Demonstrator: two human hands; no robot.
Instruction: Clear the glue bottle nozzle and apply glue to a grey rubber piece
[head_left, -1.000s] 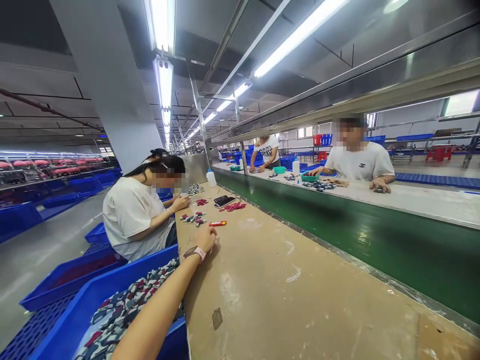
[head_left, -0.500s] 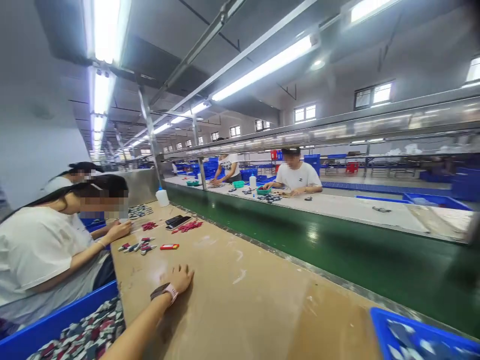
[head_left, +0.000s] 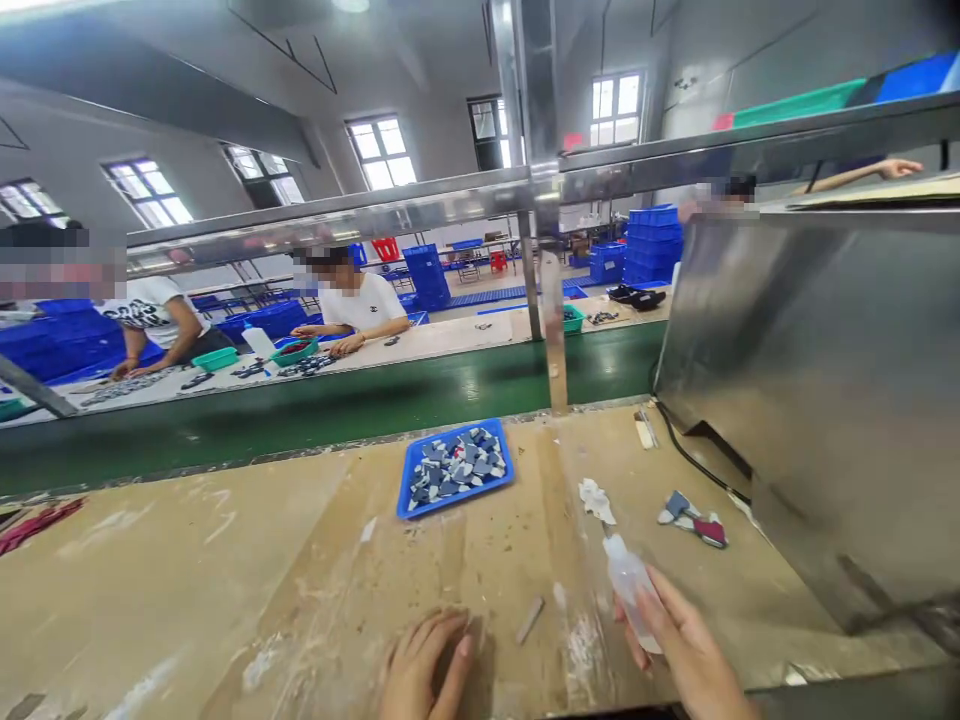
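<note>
My right hand (head_left: pixel 686 650) is closed around a small clear plastic squeeze bottle (head_left: pixel 628 585), whose nozzle points away from me toward a crumpled white scrap (head_left: pixel 596 499). My left hand (head_left: pixel 421 668) lies flat on the worn tan worktable (head_left: pixel 225 570) near its front edge, fingers together, holding nothing. A thin short stick (head_left: pixel 529 620) lies between the two hands. Ahead of the left hand sits a small blue tray (head_left: pixel 456 467) filled with several grey, white and dark pieces. Two grey and maroon pieces (head_left: pixel 694 520) lie to the right of the bottle.
A large tilted metal housing (head_left: pixel 817 380) with a black cable stands at the right. A steel post (head_left: pixel 551 300) rises behind the tray. A green conveyor belt (head_left: pixel 300 400) runs across; beyond it people in white shirts work among teal bowls and blue crates.
My view has swung right, from the neighbour and the long table to the spot in front of me. My left hand has drawn back toward me. My right hand with the bottle has come into view.
</note>
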